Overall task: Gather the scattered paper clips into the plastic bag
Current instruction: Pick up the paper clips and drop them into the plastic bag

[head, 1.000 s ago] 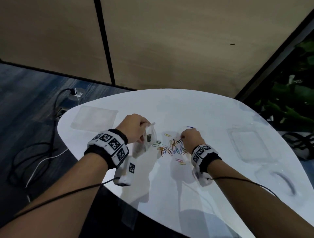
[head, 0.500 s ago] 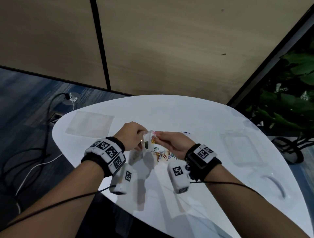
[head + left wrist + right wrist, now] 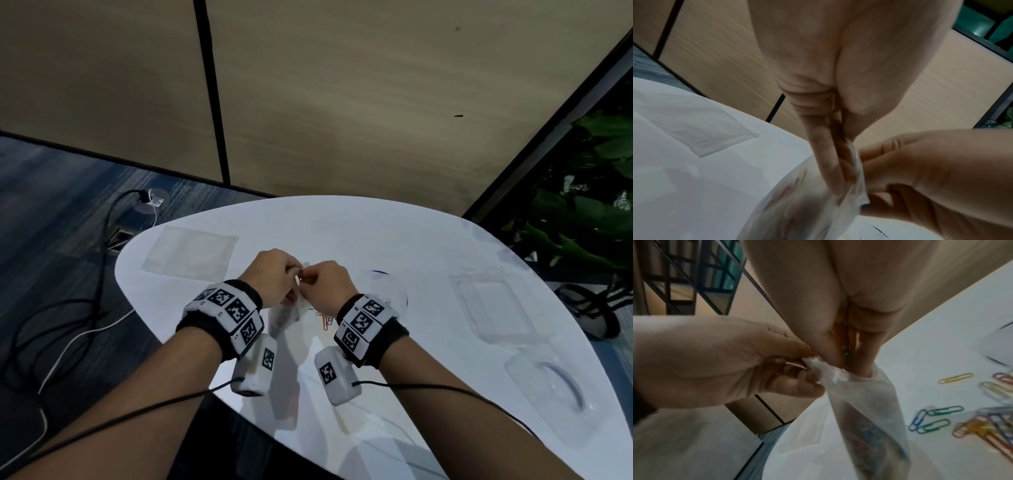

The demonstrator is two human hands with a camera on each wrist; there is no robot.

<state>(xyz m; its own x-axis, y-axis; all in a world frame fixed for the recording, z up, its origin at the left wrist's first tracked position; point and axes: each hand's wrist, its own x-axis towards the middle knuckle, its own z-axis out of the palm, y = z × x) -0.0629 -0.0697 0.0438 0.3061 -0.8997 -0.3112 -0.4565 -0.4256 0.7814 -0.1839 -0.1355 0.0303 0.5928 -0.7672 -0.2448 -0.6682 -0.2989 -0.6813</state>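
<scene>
My left hand (image 3: 295,274) pinches the top edge of a small clear plastic bag (image 3: 286,315), which hangs above the white table (image 3: 428,240). Several coloured clips lie inside the bag (image 3: 869,410). My right hand (image 3: 310,279) meets it at the bag's mouth, fingers pointing down into the opening. In the right wrist view a green paper clip (image 3: 847,352) is pinched between those fingers. The loose paper clips (image 3: 941,418) lie scattered on the table just right of the bag, partly hidden behind my right wrist (image 3: 325,320) in the head view.
Another flat clear bag (image 3: 191,255) lies at the table's back left. A round clear lid (image 3: 387,291) and two clear plastic trays (image 3: 496,305) (image 3: 555,380) sit to the right. Cables run over the floor on the left; a plant stands beyond the right edge.
My right hand left the pile of clips, rose to the bag's mouth and turned its fingers down into the opening. My left hand kept holding the bag and lifted it slightly.
</scene>
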